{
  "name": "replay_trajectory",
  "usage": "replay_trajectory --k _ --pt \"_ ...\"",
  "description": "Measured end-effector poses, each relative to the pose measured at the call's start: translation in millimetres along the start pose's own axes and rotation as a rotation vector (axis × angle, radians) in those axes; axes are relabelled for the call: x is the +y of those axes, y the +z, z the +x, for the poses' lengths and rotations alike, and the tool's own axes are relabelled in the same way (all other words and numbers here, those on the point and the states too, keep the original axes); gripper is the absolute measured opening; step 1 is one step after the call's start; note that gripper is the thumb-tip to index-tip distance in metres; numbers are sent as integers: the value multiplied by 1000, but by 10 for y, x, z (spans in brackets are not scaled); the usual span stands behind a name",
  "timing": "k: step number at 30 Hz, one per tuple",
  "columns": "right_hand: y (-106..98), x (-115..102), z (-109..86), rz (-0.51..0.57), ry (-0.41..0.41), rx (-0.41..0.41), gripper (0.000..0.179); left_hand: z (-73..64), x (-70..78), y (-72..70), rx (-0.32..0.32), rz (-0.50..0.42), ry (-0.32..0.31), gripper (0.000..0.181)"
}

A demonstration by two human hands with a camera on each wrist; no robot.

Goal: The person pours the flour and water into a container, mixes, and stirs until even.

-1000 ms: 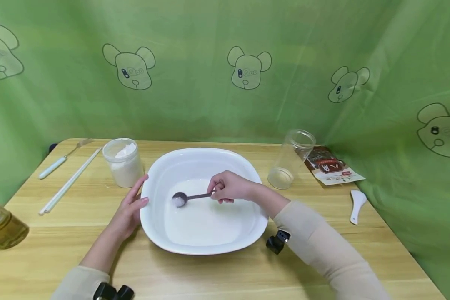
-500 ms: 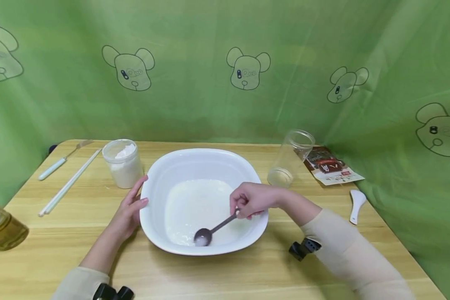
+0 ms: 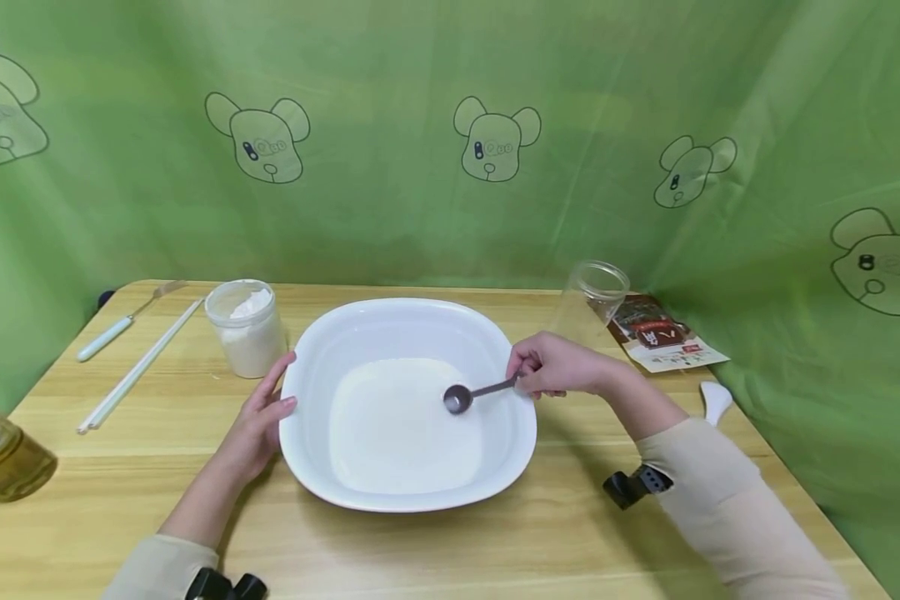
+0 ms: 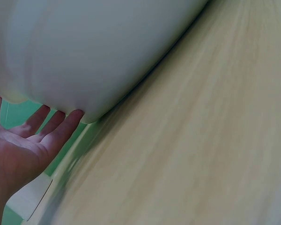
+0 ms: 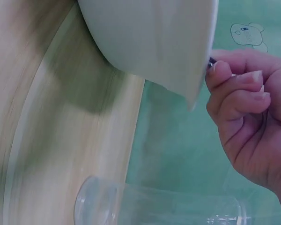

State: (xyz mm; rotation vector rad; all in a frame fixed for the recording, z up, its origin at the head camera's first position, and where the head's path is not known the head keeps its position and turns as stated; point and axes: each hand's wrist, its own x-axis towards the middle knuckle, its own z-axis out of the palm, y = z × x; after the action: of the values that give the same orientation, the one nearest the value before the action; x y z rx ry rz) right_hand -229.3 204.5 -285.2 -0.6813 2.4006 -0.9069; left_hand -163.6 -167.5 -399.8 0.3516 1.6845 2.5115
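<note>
A large white basin [image 3: 405, 500] stands in the middle of the table, with what looks like a pale milky liquid across its bottom. Its left side is steadied by my left hand [image 3: 258, 421], whose thumb and fingers touch the rim. In the left wrist view, the nearly straight fingers [image 4: 61, 133] meet the basin's outer wall [image 4: 107, 56]. My right hand [image 3: 562, 367] pinches the handle end of a dark measuring spoon [image 3: 457, 399] over the right rim. The spoon's round bowl is inside the basin; whether it touches the liquid, I cannot tell. In the right wrist view, the basin hides most of the spoon.
Behind the left hand stands a jar of white powder [image 3: 251, 337]. Chopsticks [image 3: 142, 362], a blue-handled fork [image 3: 108, 336] and an amber jar [image 3: 7, 458] lie leftward. Past the right hand are a clear plastic jar [image 3: 581, 312], a brown packet [image 3: 663, 337] and a white spoon [image 3: 715, 397].
My right hand has swept the spoon from the basin's left, through the front, to its right side. The white contents seen in the spoon no longer show. The left hand has stayed put.
</note>
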Motion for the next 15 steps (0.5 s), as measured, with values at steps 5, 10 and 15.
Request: replay_trajectory --k 5,10,15 --pt "44 -12 189 0 10 83 10 -2 -1 -3 -8 -6 5 56" --pt "147 -51 442 19 10 125 10 -4 6 1 -8 -5 11 55" --pt "345 -120 648 30 -39 86 12 4 -7 -10 -7 0 9 56"
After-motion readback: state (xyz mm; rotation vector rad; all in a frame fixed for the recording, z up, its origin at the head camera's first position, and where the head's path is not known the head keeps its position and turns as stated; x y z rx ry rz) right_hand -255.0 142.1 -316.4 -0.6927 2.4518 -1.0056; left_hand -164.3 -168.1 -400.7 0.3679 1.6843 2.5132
